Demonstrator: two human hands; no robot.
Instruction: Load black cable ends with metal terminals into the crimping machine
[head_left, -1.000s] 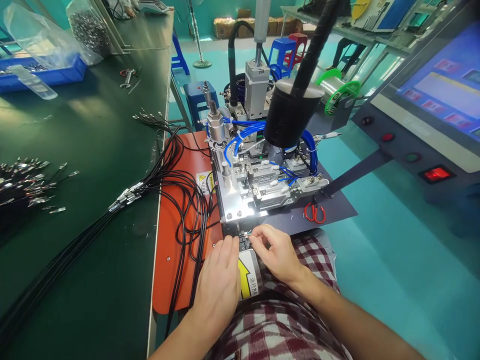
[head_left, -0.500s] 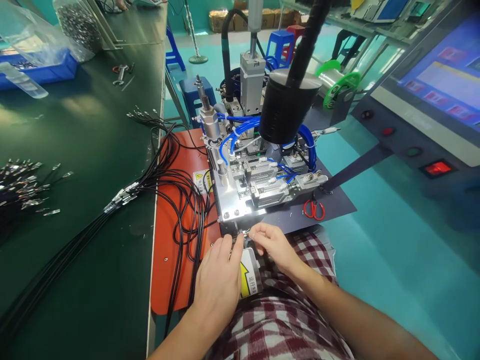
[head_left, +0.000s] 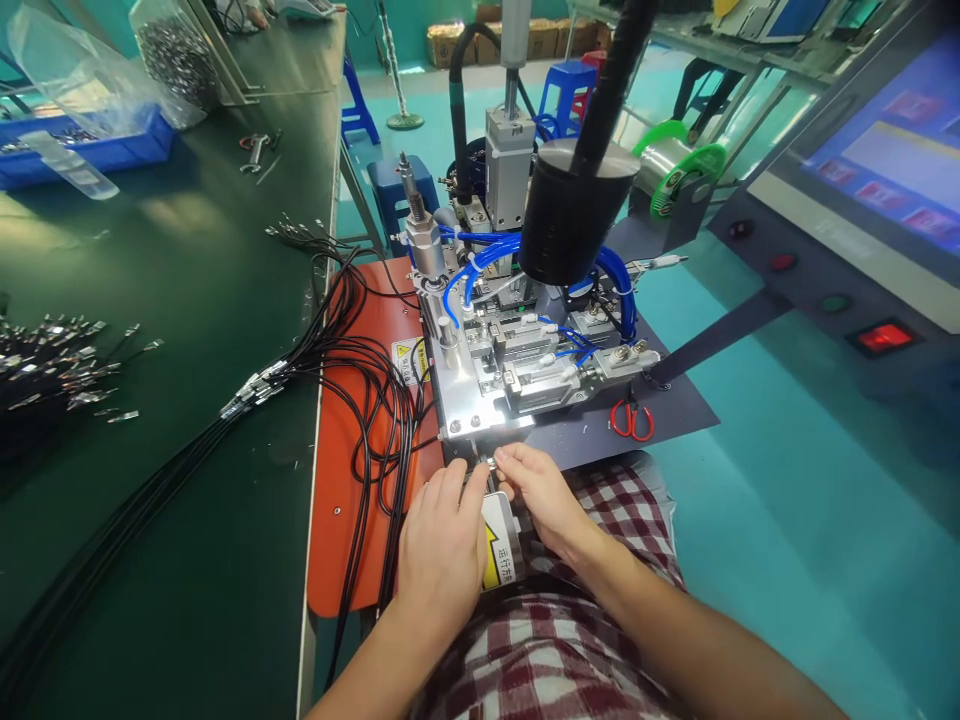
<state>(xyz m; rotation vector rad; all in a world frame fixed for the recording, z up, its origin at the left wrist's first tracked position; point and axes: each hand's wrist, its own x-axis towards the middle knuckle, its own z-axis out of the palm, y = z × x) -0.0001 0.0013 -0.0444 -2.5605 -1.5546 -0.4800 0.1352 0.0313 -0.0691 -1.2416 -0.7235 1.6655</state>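
Note:
At the front edge of a bench-top machine (head_left: 517,380) with metal slides and blue air tubes, my two hands meet. My right hand (head_left: 544,495) is closed in a pinch at a small shiny metal piece (head_left: 489,463), probably a cable connector. My left hand (head_left: 442,540) is just left of it, fingers bent together and the index tip at the same piece; what lies under its fingers is hidden. Below the fingertips is a white label with a yellow arrow (head_left: 497,545). Black cables (head_left: 375,430) run along the left side of my left hand.
Cables with metal ends (head_left: 67,365) lie on the dark green table (head_left: 187,570). Red-handled scissors (head_left: 632,420) rest on the machine's base. A black cylinder (head_left: 574,215) hangs above the machine. At right stands a control panel (head_left: 840,260); a wire spool (head_left: 679,165) is behind.
The view has shifted slightly, so the scene sits a little further right. My right fingers have moved slightly closer to my left index tip around the small metal piece.

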